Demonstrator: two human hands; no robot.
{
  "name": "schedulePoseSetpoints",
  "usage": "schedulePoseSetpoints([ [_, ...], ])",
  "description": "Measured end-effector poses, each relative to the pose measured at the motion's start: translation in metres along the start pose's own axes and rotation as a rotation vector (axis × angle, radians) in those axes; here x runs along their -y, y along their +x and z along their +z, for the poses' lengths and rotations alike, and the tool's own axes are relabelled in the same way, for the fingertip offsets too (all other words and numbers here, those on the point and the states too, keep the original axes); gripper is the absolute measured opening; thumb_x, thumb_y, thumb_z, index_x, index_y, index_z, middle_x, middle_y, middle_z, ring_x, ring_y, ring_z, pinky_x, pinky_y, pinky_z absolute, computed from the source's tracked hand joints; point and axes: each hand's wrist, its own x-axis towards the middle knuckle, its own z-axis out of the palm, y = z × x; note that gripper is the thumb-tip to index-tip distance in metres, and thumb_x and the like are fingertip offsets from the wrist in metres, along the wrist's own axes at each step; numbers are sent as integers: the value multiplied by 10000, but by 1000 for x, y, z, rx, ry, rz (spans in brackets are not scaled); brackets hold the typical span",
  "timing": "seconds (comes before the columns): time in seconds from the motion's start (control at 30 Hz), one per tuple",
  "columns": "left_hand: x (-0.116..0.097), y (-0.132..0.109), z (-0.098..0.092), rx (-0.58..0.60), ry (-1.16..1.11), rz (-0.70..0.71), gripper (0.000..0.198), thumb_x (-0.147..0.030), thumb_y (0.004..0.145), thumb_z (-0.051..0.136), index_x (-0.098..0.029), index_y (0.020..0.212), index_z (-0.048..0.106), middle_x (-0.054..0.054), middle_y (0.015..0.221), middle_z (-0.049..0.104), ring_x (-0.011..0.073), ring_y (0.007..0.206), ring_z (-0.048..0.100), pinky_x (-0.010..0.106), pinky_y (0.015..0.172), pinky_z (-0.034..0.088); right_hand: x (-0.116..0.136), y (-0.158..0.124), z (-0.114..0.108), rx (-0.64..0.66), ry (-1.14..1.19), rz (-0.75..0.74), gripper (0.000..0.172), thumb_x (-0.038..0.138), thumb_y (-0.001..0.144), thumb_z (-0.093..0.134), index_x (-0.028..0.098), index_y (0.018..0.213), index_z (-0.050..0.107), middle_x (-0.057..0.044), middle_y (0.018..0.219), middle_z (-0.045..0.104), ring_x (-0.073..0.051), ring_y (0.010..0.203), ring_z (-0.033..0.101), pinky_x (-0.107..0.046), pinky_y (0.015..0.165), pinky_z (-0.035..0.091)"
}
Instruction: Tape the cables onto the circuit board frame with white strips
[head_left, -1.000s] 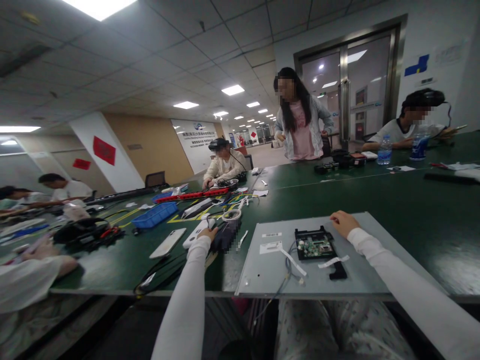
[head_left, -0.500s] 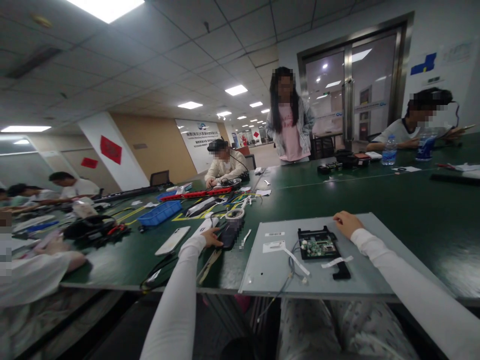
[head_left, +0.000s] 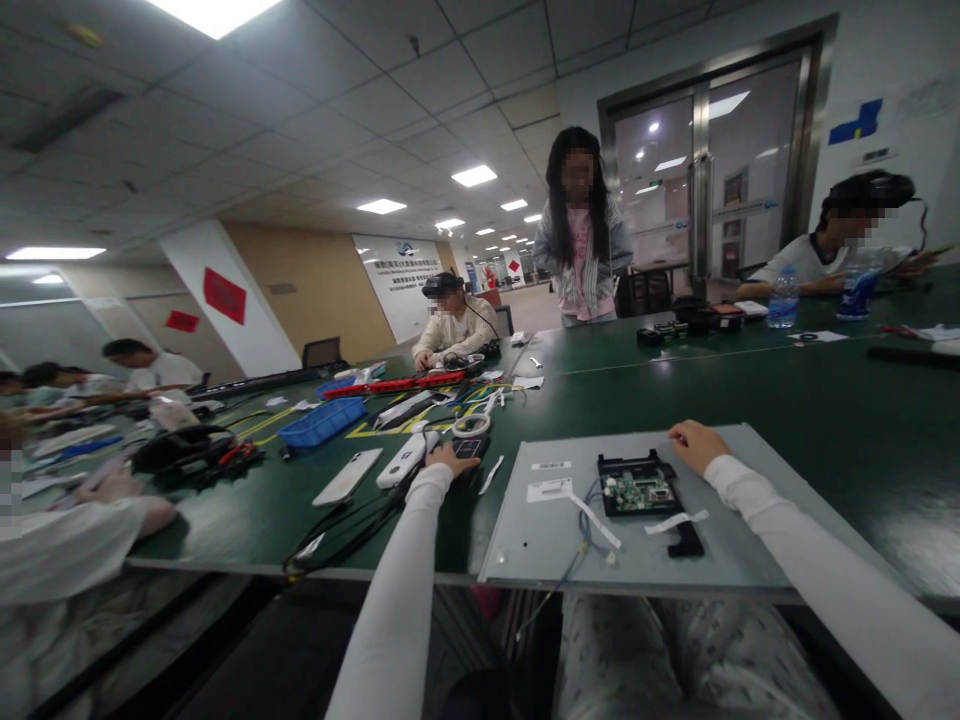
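Observation:
A grey metal panel [head_left: 750, 500] lies flat on the green table [head_left: 787, 400] in front of me. On it sits a black frame with a small green circuit board [head_left: 636, 490], loose wires and white tape strips. My right hand [head_left: 694, 444] rests with curled fingers on the panel's far edge, just right of the board. My left hand [head_left: 454, 457] reaches left of the panel and lies on a dark phone-like device [head_left: 471, 449], next to a roll of tape [head_left: 472, 426]. Its fingers are mostly hidden.
A white phone [head_left: 347, 477], a white oblong device [head_left: 403, 461] and black cables [head_left: 352, 520] lie to the left. Farther back are a blue tray [head_left: 324, 421] and a red bar [head_left: 390, 385]. Several people sit around the table; one stands at its far side. Water bottles [head_left: 784, 297] stand far right.
My left hand has moved right and forward along the table with the dark device, closer to the tape roll. The standing person has straightened up. My right hand has stayed put.

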Motion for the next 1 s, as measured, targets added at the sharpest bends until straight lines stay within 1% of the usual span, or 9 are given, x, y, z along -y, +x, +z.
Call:
schedulePoseSetpoints([
  [0.13,-22,-6,7,-21,15,-163,735,-598,566,516,-165,1148,401,185,1234,377,377,1110,324,529,807,306,1,0,-1,4,-1,6,184,156,705,454,180,820,596,-45,871,557,-123,761,505,-218,695,345],
  [0.2,-30,-7,8,-39,3,-233,719,-589,570,509,-159,1136,403,183,1228,376,376,1109,313,540,797,304,2,0,-2,1,-1,9,188,151,700,453,180,821,595,-43,873,556,-119,743,502,-216,682,344],
  [0.3,-39,-8,8,-62,-11,-279,724,-566,564,517,-147,1140,389,182,1218,379,366,1106,310,538,799,303,3,0,-2,0,1,10,174,155,697,460,178,806,594,-39,860,554,-116,720,496,-214,667,343],
  [0.47,-43,-11,8,-89,-33,-306,703,-551,570,508,-142,1130,389,185,1208,385,363,1112,307,527,798,302,3,0,-3,-1,18,22,175,142,699,466,177,807,600,-40,859,556,-113,731,496,-210,677,339],
  [0.63,-41,-11,7,-78,-58,-311,698,-560,545,532,-175,1112,401,167,1222,383,357,1115,310,509,812,296,2,1,-3,3,14,28,182,137,695,469,180,811,603,-37,858,558,-114,741,496,-211,674,336],
  [0.87,-47,-16,9,-149,-48,-318,689,-547,563,522,-139,1106,405,188,1193,414,355,1104,334,520,816,294,2,0,-2,-10,9,7,188,161,703,455,183,822,598,-37,861,556,-118,732,499,-217,664,340],
  [0.93,-44,-14,6,-121,-47,-311,680,-540,561,530,-144,1102,416,186,1198,418,359,1105,341,518,811,307,2,0,-2,-10,8,9,189,158,703,453,183,822,597,-37,862,556,-118,738,499,-216,667,340],
  [1.0,-34,-11,-2,-66,-72,-245,625,-529,574,530,-156,1071,455,170,1172,458,354,1075,388,490,799,336,2,0,-3,-8,9,12,189,153,701,453,181,821,596,-39,864,556,-119,744,498,-215,671,341],
])
